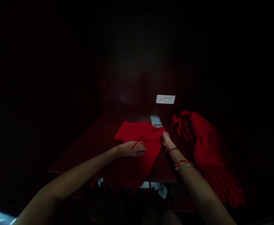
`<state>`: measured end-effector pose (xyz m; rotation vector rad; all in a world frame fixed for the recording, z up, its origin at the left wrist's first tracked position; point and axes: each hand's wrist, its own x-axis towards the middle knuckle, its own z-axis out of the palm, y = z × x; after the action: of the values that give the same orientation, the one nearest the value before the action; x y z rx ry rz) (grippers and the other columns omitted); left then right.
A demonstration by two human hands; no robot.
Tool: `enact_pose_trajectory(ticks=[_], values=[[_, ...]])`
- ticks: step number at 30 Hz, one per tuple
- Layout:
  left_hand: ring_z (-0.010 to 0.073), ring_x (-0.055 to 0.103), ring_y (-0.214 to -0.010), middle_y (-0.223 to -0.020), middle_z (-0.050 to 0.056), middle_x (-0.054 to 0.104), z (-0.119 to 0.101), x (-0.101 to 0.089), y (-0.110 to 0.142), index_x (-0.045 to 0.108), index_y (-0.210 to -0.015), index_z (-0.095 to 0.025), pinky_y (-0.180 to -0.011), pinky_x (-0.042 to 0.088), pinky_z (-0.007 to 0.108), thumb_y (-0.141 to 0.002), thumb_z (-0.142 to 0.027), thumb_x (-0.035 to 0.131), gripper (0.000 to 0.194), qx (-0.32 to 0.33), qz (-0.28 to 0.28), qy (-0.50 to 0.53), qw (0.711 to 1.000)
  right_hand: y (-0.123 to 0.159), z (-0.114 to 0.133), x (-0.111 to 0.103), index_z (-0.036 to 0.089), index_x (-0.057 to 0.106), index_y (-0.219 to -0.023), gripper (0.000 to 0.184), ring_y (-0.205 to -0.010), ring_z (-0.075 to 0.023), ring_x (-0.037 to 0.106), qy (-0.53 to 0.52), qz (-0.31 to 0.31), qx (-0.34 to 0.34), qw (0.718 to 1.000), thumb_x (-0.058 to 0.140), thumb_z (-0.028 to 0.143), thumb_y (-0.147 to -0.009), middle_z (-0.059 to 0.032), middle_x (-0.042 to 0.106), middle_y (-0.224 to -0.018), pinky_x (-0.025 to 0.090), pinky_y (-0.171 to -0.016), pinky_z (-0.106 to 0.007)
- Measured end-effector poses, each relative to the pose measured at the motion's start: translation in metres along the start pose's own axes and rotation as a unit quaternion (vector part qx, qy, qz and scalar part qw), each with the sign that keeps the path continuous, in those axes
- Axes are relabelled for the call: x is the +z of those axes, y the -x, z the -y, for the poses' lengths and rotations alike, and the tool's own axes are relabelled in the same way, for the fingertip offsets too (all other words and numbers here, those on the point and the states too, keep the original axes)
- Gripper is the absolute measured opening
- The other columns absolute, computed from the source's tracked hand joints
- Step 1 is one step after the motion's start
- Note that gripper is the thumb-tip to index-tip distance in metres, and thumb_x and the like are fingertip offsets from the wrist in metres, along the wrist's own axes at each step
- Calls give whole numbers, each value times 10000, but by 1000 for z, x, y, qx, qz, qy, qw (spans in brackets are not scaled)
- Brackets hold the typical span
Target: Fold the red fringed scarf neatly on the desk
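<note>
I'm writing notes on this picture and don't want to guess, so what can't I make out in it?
All in the head view:
- Right hand: fingertips hidden by the red cloth.
- Phone: near end covered by the red cloth; screen text too small to read.
- Pale items below the tabletop: partly hidden by the red cloth and shadow.
- Both arms: cut off by the bottom edge.
- Surrounding room: lost in darkness.

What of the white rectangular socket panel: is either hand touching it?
No, the left hand and right hand touch the red fringed cloth, below the panel.
</note>
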<state>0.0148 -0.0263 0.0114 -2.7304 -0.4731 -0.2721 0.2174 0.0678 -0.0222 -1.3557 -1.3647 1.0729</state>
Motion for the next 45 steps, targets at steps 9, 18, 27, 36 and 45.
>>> enact_pose_trajectory(ticks=[9, 18, 27, 36, 45], values=[[166, 372, -1065, -1153, 99, 409, 47, -1, 57, 369, -1152, -144, -904, 295, 323, -814, -201, 282, 354, -353, -154, 41, 922, 38, 25, -21, 127, 215, -1251, 676, -1026, -205, 436, 111, 9, -10, 994, 215, 554, -727, -121, 389, -1200, 370, -818, -320], [161, 165, -1196, -1319, 48, 209, 40, 56, 36, 134, -1279, -187, -958, 146, 362, -849, -361, 124, 464, -328, 77, 215, 917, 80, 37, -6, 277, 243, -1232, 602, -1194, -311, -4, 557, -18, -138, 819, 438, 468, -695, -70, 1, -1341, 134, -898, -488], [139, 162, -1196, -1308, -12, 239, 41, 62, 38, 189, -1265, -234, -961, 103, 352, -834, -425, 118, 476, -366, 82, 170, 911, 55, 37, 29, 129, 546, -961, 287, -890, -218, 517, 582, 74, -88, 805, 408, 159, -711, -150, 564, -944, 379, -726, -308], [216, 110, -1206, -1329, 13, 178, 52, 66, 47, 178, -1270, -248, -949, 99, 398, -776, -547, 183, 577, -386, 116, 128, 906, 62, 61, -109, 111, 510, -974, 322, -788, -138, 535, 332, -198, -163, 908, 383, 147, -680, -79, 587, -919, 401, -672, -216], [228, 81, -1209, -1336, 2, 146, 75, 61, 79, 147, -1271, -277, -939, 79, 447, -740, -602, 171, 623, -438, 147, 133, 877, 71, 68, -130, 104, 569, -914, 316, -861, -172, 511, 428, -247, -129, 860, 364, 79, -676, -112, 564, -923, 366, -761, -253]])
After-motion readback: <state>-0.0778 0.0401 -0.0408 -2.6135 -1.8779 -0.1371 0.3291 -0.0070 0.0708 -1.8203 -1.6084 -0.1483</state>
